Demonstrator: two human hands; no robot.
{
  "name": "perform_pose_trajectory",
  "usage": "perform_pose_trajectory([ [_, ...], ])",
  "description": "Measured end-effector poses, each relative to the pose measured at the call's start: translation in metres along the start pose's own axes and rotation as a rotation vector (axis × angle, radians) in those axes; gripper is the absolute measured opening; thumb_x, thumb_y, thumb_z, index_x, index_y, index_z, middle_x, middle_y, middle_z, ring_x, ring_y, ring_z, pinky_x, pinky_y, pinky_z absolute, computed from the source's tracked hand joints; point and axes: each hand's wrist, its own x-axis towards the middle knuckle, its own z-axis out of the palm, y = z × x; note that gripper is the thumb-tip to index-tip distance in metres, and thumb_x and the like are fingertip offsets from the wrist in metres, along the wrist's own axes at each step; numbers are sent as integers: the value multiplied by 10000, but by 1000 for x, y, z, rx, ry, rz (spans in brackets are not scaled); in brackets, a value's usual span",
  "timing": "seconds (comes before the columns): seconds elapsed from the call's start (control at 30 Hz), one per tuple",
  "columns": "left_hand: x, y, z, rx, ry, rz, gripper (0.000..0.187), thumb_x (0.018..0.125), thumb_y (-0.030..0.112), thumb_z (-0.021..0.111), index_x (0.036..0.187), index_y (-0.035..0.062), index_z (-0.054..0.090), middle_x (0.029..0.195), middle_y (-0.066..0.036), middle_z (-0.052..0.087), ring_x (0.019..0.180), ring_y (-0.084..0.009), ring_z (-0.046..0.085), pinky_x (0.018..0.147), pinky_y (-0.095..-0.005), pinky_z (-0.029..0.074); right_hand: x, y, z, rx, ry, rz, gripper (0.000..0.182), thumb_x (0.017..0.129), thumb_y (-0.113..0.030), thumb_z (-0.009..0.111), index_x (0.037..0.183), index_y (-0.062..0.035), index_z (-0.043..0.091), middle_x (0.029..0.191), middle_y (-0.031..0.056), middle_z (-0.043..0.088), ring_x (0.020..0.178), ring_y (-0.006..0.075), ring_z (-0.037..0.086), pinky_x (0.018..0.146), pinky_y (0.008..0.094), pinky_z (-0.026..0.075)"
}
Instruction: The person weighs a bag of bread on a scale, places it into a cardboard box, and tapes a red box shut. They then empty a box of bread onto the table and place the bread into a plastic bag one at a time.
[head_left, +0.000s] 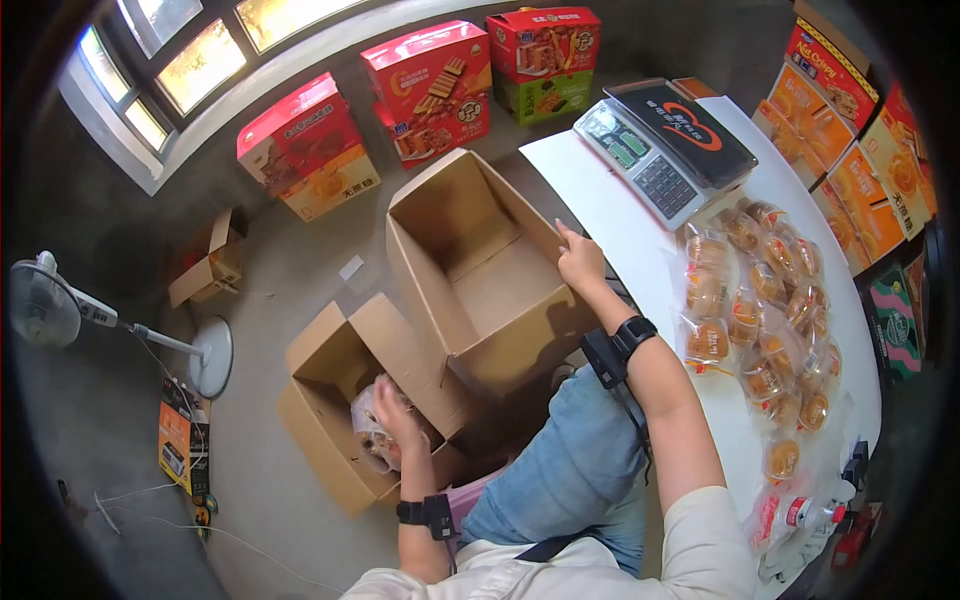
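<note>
Left hand: my left hand (392, 408) is down in the lower carton (340, 420) at about 8 o'clock from my knees, fingers curled around a clear bag of pastries (372, 432); how tight the grip is I can't quite tell, the bag blurs there
Right hand: my right hand (580, 262) rests on the rim of the big empty carton (480, 270) at 12 o'clock, fingers loosely together, nothing pinched, seemingly steadying the box
Big carton: tilted toward me with flaps spread, so its mouth faces my lap
Packed pastries: a heap of wrapped pastries (765, 320) lies on the white table (600, 190) at 2 o'clock, within my right arm's reach
Scale: the weighing scale (665, 145) sits at the table's far end, just beyond the heap
Floor: a fan (45, 305) stands at 9 o'clock, printed gift boxes (420, 90) line the wall
</note>
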Motion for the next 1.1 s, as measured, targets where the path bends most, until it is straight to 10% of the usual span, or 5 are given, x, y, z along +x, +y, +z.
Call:
perform_pose_trajectory([
  [0.17, 30, -38, 54, 194, -266, -408, 609, 836, 451, 512, 1199, -25, 400, 1117, -137, 512, 1080, -213, 487, 875, -299, 410, -3, 1, 15, -2, -42, -77, 471, 744, -56, 485, 1197, -180, 514, 749, 209, 597, 703, 354, 587, 662, 436, 455],
  [0.23, 48, -59, 74, 601, -295, -384, 430, 812, 440, 569, 892, 20, 515, 651, 16, 468, 486, -84, 391, 414, -255, 325, -2, 0, 17, 8, -28, -132, 469, 746, -56, 485, 1196, -185, 514, 737, 212, 594, 692, 357, 585, 653, 438, 455],
  [0.57, 67, -98, 49, 833, -328, -210, 302, 825, 205, 520, 682, -58, 559, 535, -110, 534, 449, -212, 541, 398, -358, 424, 2, -28, -16, 82, -642, -193, 377, 825, -219, 520, 1133, -1, 521, 1009, 198, 596, 883, 313, 596, 779, 356, 456],
  [0.7, 79, -139, 26, 852, -330, -284, 340, 835, 222, 491, 736, -91, 580, 576, -177, 572, 486, -253, 590, 430, -368, 459, -104, -75, -150, 690, -41, -231, 287, 847, -175, 495, 1078, -15, 550, 885, 184, 608, 833, 311, 589, 757, 351, 444],
  [1.1, 147, -250, -106, 811, -614, -388, 462, 816, 360, 485, 803, -87, 599, 730, -210, 615, 697, -299, 612, 626, -368, 454, -476, 243, -4, 370, -143, 945, 193, 860, -182, 469, 838, -2, 535, 611, 34, 521, 502, 120, 488, 452, 266, 399],
])
